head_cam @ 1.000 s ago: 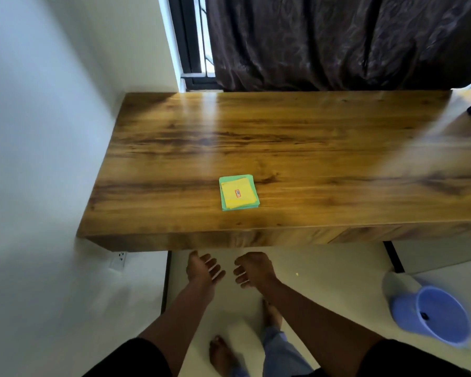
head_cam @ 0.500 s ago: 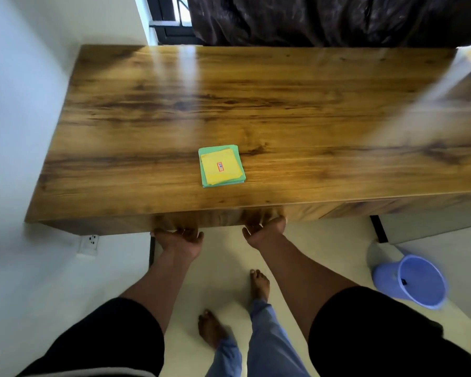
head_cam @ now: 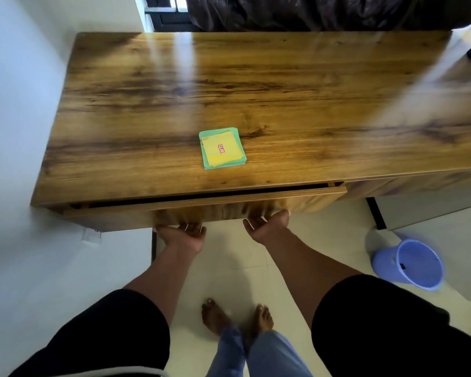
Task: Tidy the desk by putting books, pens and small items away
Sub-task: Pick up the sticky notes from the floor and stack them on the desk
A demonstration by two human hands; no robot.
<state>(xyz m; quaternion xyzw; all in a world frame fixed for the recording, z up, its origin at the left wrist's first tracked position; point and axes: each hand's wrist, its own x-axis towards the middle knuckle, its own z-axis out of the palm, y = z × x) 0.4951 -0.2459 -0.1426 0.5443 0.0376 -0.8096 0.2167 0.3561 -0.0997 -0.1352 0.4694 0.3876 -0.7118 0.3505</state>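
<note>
A small stack of green and yellow paper pads lies on the wooden desk, near its front edge. Below it the desk drawer stands slightly pulled out, with a dark gap along its top. My left hand grips the lower edge of the drawer front, fingers curled under it. A little to the right, my right hand holds the same edge the same way. The drawer's inside is hidden.
A light blue bucket stands on the floor at the right. A white wall with a socket borders the desk's left end. A dark curtain hangs behind the desk. My bare feet are on the tiled floor.
Both hands rose from below the desk to the drawer's lower edge, took hold of it and pulled. The drawer has slid out a little.
</note>
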